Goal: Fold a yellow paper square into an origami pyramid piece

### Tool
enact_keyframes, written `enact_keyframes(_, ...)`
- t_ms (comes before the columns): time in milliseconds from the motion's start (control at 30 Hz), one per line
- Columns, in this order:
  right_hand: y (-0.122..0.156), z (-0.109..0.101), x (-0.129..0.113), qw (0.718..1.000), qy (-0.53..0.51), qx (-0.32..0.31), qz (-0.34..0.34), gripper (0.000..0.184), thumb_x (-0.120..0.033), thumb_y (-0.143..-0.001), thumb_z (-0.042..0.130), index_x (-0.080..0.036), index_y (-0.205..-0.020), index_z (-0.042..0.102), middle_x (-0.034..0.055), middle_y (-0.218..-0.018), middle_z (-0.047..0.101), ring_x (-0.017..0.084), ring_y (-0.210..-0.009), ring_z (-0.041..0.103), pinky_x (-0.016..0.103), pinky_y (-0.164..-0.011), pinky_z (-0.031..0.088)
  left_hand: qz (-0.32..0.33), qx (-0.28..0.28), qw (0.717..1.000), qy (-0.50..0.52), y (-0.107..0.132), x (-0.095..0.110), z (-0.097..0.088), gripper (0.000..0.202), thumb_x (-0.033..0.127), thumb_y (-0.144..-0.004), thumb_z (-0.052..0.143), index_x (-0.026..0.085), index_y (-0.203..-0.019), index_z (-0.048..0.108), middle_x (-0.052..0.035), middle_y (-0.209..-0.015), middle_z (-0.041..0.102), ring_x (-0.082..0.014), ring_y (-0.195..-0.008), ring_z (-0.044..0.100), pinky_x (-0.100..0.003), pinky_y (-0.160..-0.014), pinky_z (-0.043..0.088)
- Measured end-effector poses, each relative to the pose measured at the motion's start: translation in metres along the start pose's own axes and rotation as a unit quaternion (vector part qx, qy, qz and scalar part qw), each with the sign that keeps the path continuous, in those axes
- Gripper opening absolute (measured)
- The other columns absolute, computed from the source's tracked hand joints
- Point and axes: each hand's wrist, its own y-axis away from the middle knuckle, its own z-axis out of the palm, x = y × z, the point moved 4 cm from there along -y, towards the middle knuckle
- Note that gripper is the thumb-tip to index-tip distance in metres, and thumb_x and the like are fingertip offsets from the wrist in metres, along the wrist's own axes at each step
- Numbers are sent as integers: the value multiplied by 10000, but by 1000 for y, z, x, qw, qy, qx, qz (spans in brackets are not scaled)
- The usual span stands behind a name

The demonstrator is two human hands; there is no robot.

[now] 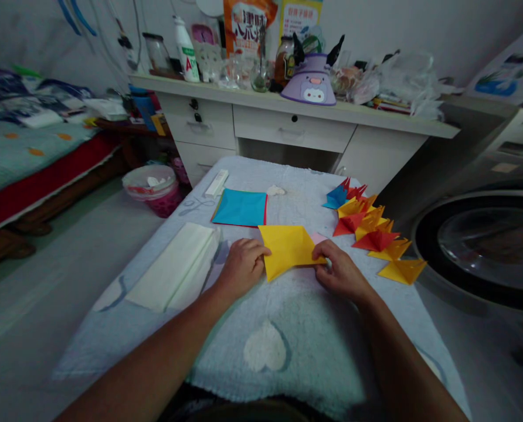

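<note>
Yellow paper (288, 249): lying open with creases between the two hands, above the middle of the cloth-covered table (314, 328)
Left hand (244, 261): closing thumb and fingers on the paper's left edge, leaving no gap that shows
Right hand (340, 272): pinching the paper's right corner, the fingertips partly hiding each other
Pink paper (318, 237): peeking out just beyond the yellow sheet, beside the right hand
Blue paper (240, 207): topping a stack of sheets, with red showing at its edge, lying on the far side of the left hand
White tissues (173, 266): lying left of the left hand
White box (216, 183): resting at the table's far left
Paper birds (369, 225): standing crowded along the right side, in red, orange, yellow and blue
Desk (261, 129): standing beyond the table, bearing a purple visor (312, 82)
Washing machine (508, 170): standing at far right
</note>
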Motion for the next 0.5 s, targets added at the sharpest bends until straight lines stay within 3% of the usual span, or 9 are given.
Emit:
enact_keyframes(133, -1, 4, 2, 998, 35, -51, 21, 183, -146, -725, 543, -195, -898, 515, 56, -936, 556, 183, -827, 538, 288, -733, 441, 47, -23, 998, -25, 2, 4, 5, 317, 23, -734, 498, 197, -903, 703, -43, -873, 670, -220, -911, 563, -389, -858, 435)
enact_keyframes(267, -2, 4, 3, 995, 64, -73, 35, 156, -91, -726, 519, -188, -848, 537, 63, -944, 565, 179, -857, 547, 291, -781, 442, 53, -36, 996, -66, 4, 6, 6, 273, 49, -743, 514, 200, -891, 686, -58, -902, 621, -231, -942, 527, -397, -870, 430)
enact_keyframes(500, -3, 9, 0, 981, 133, -125, 58, 151, -70, -759, 489, -184, -814, 571, 78, -967, 588, 189, -887, 553, 298, -801, 436, 74, -8, 990, -117, 8, 12, 1, 443, 48, -682, 572, 250, -1068, 653, -81, -1287, 498, -296, -1242, 380, -495, -1055, 320)
